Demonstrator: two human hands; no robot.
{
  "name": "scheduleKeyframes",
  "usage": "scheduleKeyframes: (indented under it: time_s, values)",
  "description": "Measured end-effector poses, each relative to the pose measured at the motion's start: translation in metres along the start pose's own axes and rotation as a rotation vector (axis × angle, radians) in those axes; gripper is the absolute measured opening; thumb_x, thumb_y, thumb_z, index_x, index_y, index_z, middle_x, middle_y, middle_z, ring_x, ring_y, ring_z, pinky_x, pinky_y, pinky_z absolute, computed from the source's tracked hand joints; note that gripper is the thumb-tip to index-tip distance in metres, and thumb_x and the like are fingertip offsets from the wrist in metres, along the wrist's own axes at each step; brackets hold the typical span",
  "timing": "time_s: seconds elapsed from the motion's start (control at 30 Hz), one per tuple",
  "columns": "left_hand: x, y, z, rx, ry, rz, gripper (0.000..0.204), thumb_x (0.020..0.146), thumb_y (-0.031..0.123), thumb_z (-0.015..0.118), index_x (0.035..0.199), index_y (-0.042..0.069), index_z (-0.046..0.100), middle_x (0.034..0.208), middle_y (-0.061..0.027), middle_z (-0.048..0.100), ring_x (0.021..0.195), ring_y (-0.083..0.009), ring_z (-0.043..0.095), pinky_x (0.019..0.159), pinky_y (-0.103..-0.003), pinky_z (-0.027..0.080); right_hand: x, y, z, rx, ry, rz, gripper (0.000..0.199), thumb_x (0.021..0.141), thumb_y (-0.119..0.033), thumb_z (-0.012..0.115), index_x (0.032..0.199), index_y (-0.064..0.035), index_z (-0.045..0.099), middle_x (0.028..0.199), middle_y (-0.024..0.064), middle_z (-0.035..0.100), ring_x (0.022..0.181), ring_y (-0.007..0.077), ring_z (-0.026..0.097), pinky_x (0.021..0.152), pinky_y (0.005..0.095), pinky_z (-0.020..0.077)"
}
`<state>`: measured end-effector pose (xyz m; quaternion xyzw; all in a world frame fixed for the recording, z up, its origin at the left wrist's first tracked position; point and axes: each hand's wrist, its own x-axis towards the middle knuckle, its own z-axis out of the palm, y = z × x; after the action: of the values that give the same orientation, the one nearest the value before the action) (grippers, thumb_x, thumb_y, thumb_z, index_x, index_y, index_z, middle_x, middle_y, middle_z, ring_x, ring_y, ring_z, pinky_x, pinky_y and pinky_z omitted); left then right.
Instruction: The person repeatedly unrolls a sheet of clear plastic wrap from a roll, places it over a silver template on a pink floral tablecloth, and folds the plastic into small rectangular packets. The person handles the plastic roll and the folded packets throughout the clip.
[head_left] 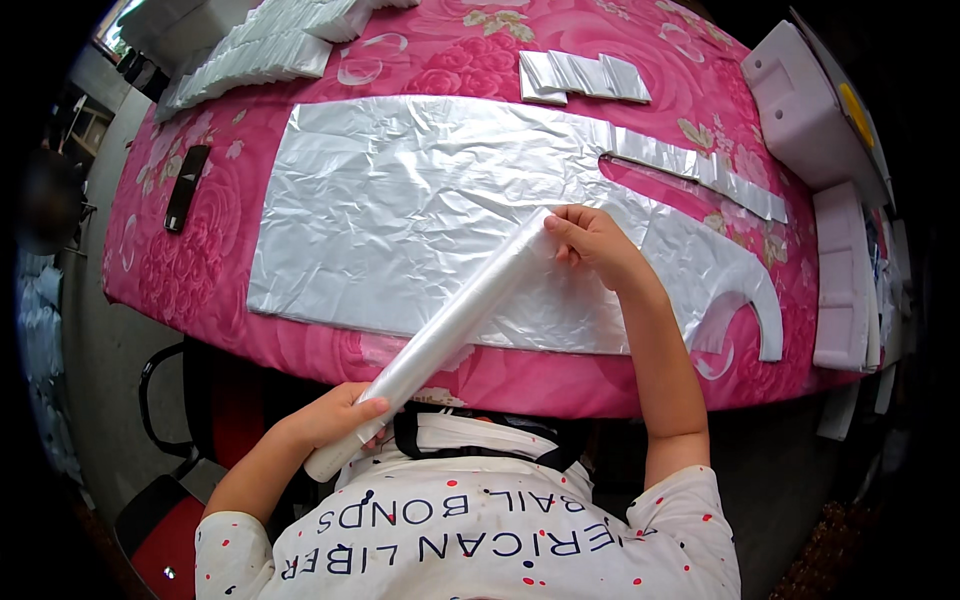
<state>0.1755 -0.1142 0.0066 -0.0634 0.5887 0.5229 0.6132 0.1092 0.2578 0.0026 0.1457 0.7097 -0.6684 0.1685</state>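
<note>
My left hand (345,415) is closed around the lower end of a long, narrow folded plastic apron (440,330), close to my body. At its upper end, my right hand (585,240) pinches the edge with thumb and fingers. The folded apron slants up and to the right, shiny and silvery white. Beneath it, a crinkled layer of flat plastic aprons (390,190) lies spread on the table. Their straps and curved cutouts point right. My right forearm hides part of that layer.
A pink flowered cloth covers the table (210,260). Folded white packets (270,50) are heaped at the far left, with a smaller row of packets (585,77) at the back. A dark, long object (187,188) lies left. White foam boxes (815,110) stand right; a red-black chair (165,530) is lower left.
</note>
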Motion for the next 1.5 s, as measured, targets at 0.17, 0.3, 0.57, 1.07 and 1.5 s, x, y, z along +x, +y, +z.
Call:
scheduleKeyframes:
  time_s: [0.17,0.3,0.57,1.07,1.5]
  values:
    - [0.003,0.001,-0.003,-0.013,-0.058,-0.014,0.057,0.079,0.049,0.064,0.107,0.001,0.051,0.076,-0.0071,0.056,0.059,-0.0120,0.054,0.057,-0.026,0.046,0.005,0.007,0.002,-0.021,-0.052,-0.057,0.017,0.085,-0.024,0.064,0.084,-0.0068,0.063,0.066,-0.0051,0.054,0.056,0.0027,0.047,0.051,0.0173,0.0363]
    - [0.003,0.008,0.001,0.009,-0.069,-0.020,0.063,0.075,0.050,0.068,0.109,0.000,0.051,0.076,-0.0073,0.056,0.059,-0.0119,0.055,0.058,-0.025,0.046,0.001,0.007,-0.009,-0.053,0.052,-0.101,0.015,0.085,-0.020,0.064,0.082,-0.0052,0.063,0.065,-0.0048,0.053,0.055,0.0029,0.045,0.051,0.0179,0.0360]
    - [-0.014,-0.008,-0.023,0.071,-0.160,-0.066,0.055,0.079,0.034,0.067,0.119,0.000,0.049,0.090,-0.0092,0.060,0.077,-0.0150,0.058,0.069,-0.029,0.048,-0.004,0.038,-0.155,-0.132,0.599,-0.195,0.016,0.085,-0.020,0.063,0.078,-0.0052,0.062,0.061,-0.0043,0.053,0.053,0.0032,0.045,0.049,0.0191,0.0352]
    - [0.008,0.142,0.005,1.376,0.148,0.415,0.041,0.066,0.026,0.074,0.098,0.005,0.060,0.082,-0.0150,0.063,0.080,-0.0332,0.061,0.071,-0.037,0.047,0.031,0.010,-0.092,-0.245,0.366,-0.264,0.018,0.085,-0.018,0.061,0.085,-0.0004,0.065,0.067,-0.0021,0.057,0.058,0.0053,0.048,0.056,0.0209,0.0400]
    - [0.076,0.085,0.022,1.592,0.113,1.137,0.071,0.081,0.050,0.052,0.130,-0.001,0.041,0.137,-0.0159,0.039,0.127,-0.0289,0.037,0.107,-0.044,0.027,0.076,-0.028,-0.016,-0.570,0.186,-0.274,0.021,0.085,-0.018,0.060,0.087,0.0019,0.064,0.065,0.0038,0.058,0.058,0.0098,0.050,0.056,0.0269,0.0420]
